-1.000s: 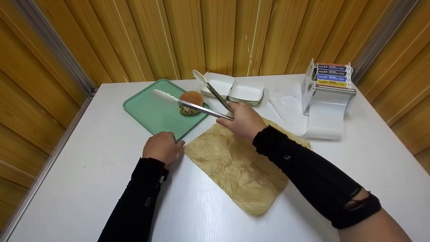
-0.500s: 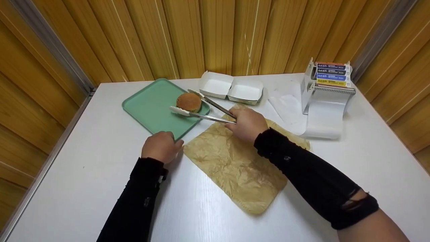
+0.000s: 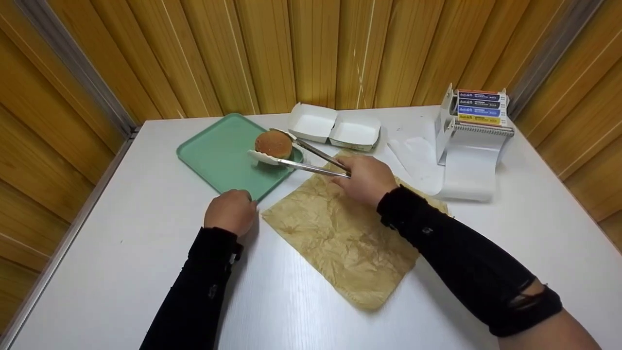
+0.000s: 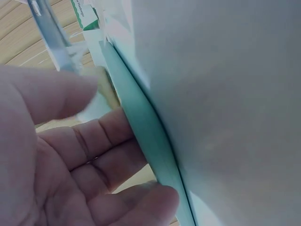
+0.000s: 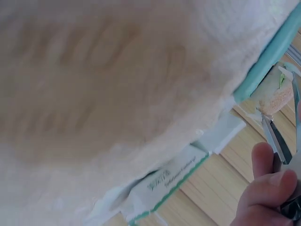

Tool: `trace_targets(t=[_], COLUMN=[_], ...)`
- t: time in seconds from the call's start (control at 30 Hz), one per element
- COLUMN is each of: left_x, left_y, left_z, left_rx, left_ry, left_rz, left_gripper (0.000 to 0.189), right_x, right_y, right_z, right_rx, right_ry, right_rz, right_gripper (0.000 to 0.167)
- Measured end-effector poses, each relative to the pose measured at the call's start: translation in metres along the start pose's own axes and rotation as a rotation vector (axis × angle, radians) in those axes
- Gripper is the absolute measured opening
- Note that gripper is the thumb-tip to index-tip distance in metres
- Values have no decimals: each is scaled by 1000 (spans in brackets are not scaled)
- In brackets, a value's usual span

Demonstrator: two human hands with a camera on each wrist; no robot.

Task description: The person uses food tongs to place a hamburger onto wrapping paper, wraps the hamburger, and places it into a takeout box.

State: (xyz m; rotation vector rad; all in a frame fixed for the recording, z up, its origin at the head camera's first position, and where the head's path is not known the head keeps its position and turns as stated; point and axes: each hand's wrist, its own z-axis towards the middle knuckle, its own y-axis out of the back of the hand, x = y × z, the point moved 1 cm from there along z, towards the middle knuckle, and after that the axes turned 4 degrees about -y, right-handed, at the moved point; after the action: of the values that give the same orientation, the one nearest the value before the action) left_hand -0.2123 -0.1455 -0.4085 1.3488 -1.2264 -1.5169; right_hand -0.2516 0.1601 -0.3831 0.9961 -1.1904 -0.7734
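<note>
My right hand (image 3: 367, 177) grips metal tongs (image 3: 316, 167) by their arms. Their white tips lie on either side of a hamburger (image 3: 273, 144), which is at the right corner of a green tray (image 3: 214, 160). In the right wrist view, the burger (image 5: 275, 96) shows its filling between the tong tips, beside the tray's rim (image 5: 268, 61). My left hand (image 3: 231, 211) is at the tray's near corner. In the left wrist view, its loosely bent fingers (image 4: 94, 141) touch the green rim (image 4: 146, 127), while the thumb stands off from it.
Crumpled brown paper (image 3: 340, 238) lies flat under my right forearm. Behind it stands an opened white burger box (image 3: 357, 131). At the back right is a dispenser (image 3: 478, 114) with a strip of white film hanging out. Wooden panels (image 3: 316, 53) close off the back.
The tongs have come down from above the tray, and their tips have closed in around the burger. My right hand has shifted slightly right. My left thumb no longer sticks out past the tray corner.
</note>
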Motion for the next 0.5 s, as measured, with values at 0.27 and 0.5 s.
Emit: trace_targets(t=[0.27,0.5], left_x=[5,9], left_y=[2,5], left_z=[-2,2], left_rx=[-48,-35], left_ry=[2,10], left_rz=[-8,10], left_gripper=[21,21], right_x=[-33,-83], right_y=[40,83], right_z=[-32,-87], right_rx=[7,-37], right_ry=[24,93], right_rz=[50,3], right_gripper=[56,48])
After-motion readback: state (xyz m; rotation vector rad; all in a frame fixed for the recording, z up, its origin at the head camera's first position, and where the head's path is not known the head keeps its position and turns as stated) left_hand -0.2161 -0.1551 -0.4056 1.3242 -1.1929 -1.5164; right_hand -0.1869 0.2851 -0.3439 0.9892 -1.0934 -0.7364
